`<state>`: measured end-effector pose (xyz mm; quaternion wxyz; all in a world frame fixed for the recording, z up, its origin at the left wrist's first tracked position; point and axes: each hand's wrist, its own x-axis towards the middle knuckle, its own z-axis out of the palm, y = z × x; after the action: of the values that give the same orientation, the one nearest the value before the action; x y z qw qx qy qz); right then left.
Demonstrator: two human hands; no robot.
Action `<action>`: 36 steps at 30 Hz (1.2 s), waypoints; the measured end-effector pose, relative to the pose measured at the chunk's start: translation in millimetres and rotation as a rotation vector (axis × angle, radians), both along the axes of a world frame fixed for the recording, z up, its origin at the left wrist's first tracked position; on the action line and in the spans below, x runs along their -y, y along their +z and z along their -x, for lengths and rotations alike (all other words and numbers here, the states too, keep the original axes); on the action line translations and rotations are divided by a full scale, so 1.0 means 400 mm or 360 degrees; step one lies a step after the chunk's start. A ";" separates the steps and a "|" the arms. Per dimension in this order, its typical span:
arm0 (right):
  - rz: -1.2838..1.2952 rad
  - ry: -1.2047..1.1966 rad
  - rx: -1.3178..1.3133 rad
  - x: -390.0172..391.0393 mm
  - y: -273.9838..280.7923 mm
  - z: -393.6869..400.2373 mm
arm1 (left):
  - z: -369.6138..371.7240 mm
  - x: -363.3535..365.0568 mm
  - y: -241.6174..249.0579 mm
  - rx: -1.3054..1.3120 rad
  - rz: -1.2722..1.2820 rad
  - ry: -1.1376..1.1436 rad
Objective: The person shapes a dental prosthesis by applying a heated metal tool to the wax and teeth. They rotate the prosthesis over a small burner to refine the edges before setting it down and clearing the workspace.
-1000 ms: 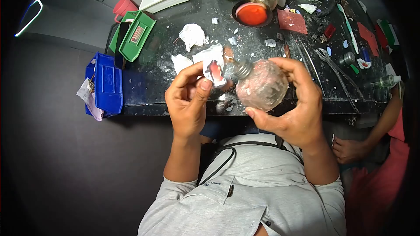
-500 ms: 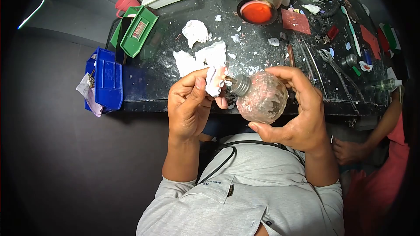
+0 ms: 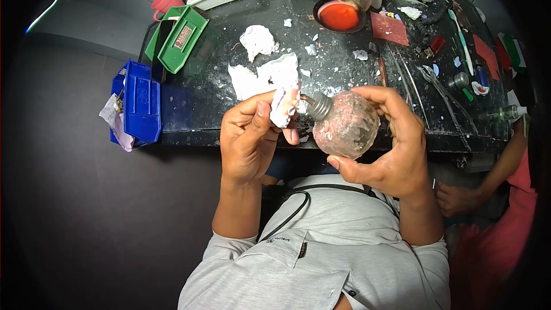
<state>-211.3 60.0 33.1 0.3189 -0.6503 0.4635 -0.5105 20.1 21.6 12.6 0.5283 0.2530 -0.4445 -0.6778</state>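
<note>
My right hand [image 3: 402, 152] is curled round a rounded glass spirit lamp [image 3: 348, 126], smeared with pink and tipped on its side. Its metal collar [image 3: 321, 107] and wick end point left, close beside a white plaster dental cast [image 3: 280, 109] with some pink on it. My left hand [image 3: 244, 140] pinches that cast between thumb and fingers, over the front edge of the bench. Behind it lie more white plaster pieces [image 3: 258, 42] on the dark benchtop.
A pan of red wax [image 3: 338, 16] stands at the back. Green [image 3: 182, 40] and blue bins [image 3: 143, 103] line the left edge. Metal tools [image 3: 447, 100], red wax sheets [image 3: 389, 28] and a small bottle [image 3: 508, 112] lie to the right. Another person's arm [image 3: 493, 178] is at the right.
The spirit lamp in my right hand has shifted slightly right and away from me, its wick end a little higher beside the cast. My left hand has barely moved.
</note>
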 end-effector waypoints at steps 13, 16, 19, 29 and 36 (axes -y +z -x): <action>0.0001 -0.0308 0.0011 0.053 -0.099 -0.020 | -0.002 -0.001 -0.023 0.0011 -0.0099 0.0033; 0.0310 -0.0425 -0.0491 0.043 -0.107 -0.018 | -0.001 -0.006 -0.017 -0.0052 -0.0166 -0.0028; 0.0229 -0.0659 -0.0899 0.022 -0.085 -0.017 | -0.005 -0.006 -0.025 -0.0130 -0.0165 -0.0050; -0.0195 -0.1098 -0.1144 0.055 -0.081 0.162 | 0.004 -0.026 -0.036 -0.0110 -0.0132 -0.0031; -0.0336 -0.1092 -0.1367 0.051 -0.080 0.178 | 0.027 -0.037 -0.022 -0.0117 -0.0091 -0.0013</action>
<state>-282.5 39.5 1.0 -0.0196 -0.5762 0.7854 -0.2251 9.5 36.4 3.7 0.5341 0.2412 -0.4062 -0.7011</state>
